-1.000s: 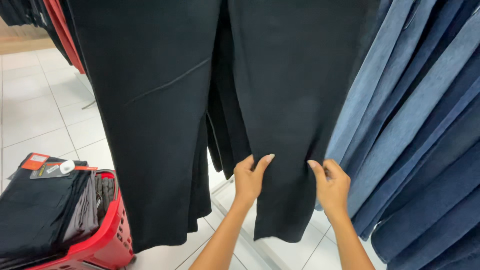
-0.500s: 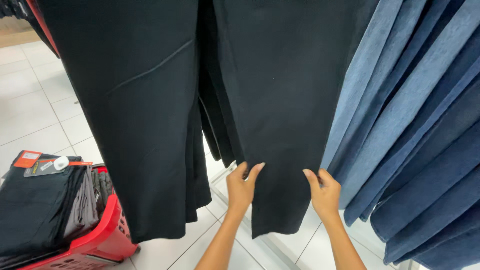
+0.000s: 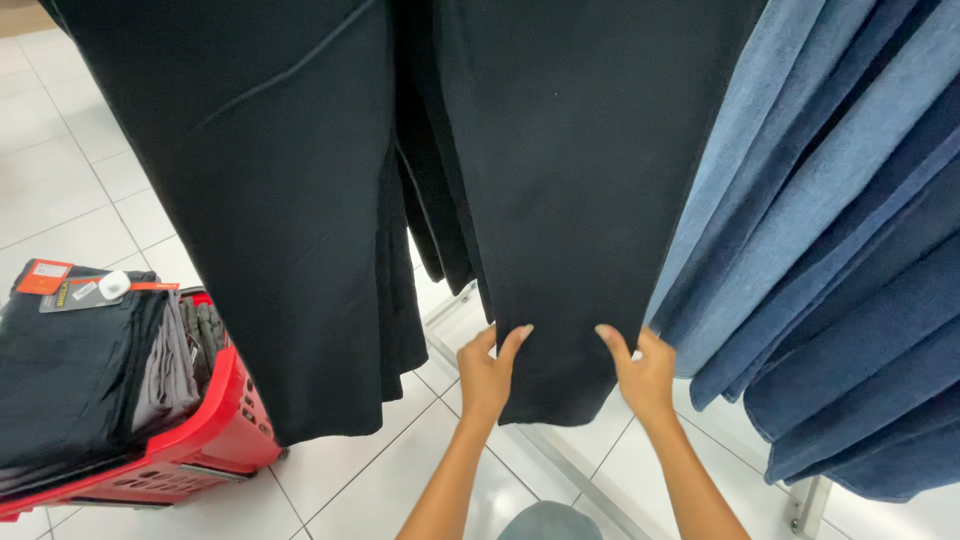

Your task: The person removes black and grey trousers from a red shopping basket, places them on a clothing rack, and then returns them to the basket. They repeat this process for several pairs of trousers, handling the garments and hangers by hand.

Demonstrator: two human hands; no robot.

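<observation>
1. While the person is standing at the clothes rack, both hands are reaching up to the bottom hem of a hanging black trouser leg [image 3: 560, 200]; the left hand [image 3: 487, 372] is pinching the left edge of the hem, thumb in front, fingers going behind the cloth; the right hand [image 3: 640, 372] is gripping the right edge the same way.

2. As far as I can judge, the leg is being held taut and spread flat between the two hands; the garment is hanging on the rack, not taken down, so whatever handling is under way looks to be at an early point.

3. That trouser leg is looking plain, dark and smooth, wide at the hem, falling straight without creases; it is hanging between another black garment [image 3: 270, 220] on the left and a row of blue denim pieces [image 3: 840, 260] on the right.

4. Low on the left, a red basket [image 3: 215, 435] is sitting on the white tiled floor [image 3: 70, 170]; folded dark clothes [image 3: 70, 370] with tags are lying in it.
</observation>
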